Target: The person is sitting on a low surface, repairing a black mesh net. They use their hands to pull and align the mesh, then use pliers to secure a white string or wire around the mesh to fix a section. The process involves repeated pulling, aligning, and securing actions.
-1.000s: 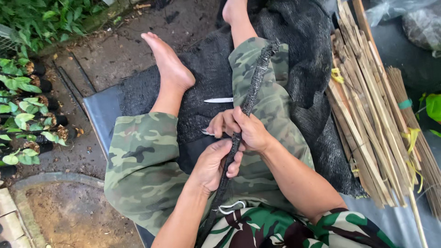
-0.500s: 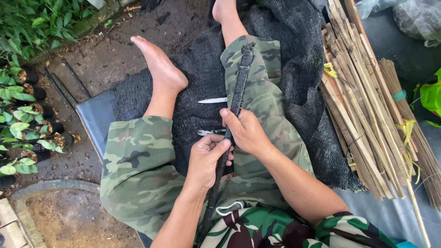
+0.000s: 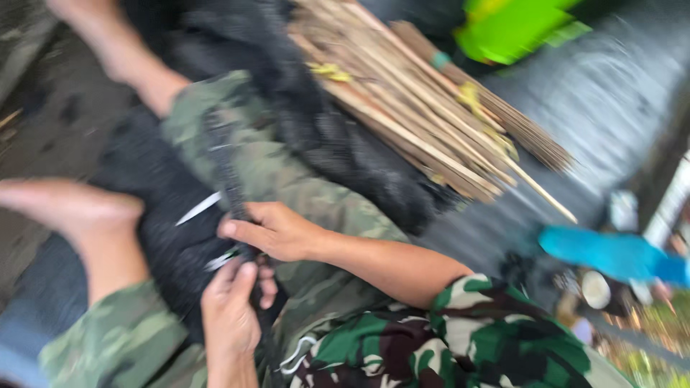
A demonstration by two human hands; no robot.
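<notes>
Black netting strip (image 3: 228, 179), judged soft and light, is being pinched over the lap's middle by the right hand (image 3: 277, 231) and left hand (image 3: 231, 305), both closed; best gripped along its rolled length.

An outdoor work spot, down on the ground: bare paving (image 3: 43, 136), black netting (image 3: 316, 136) spread out, a bundle of bamboo sticks (image 3: 424, 108), green leaves (image 3: 510, 29) beyond the dark tarp (image 3: 611, 108).
</notes>
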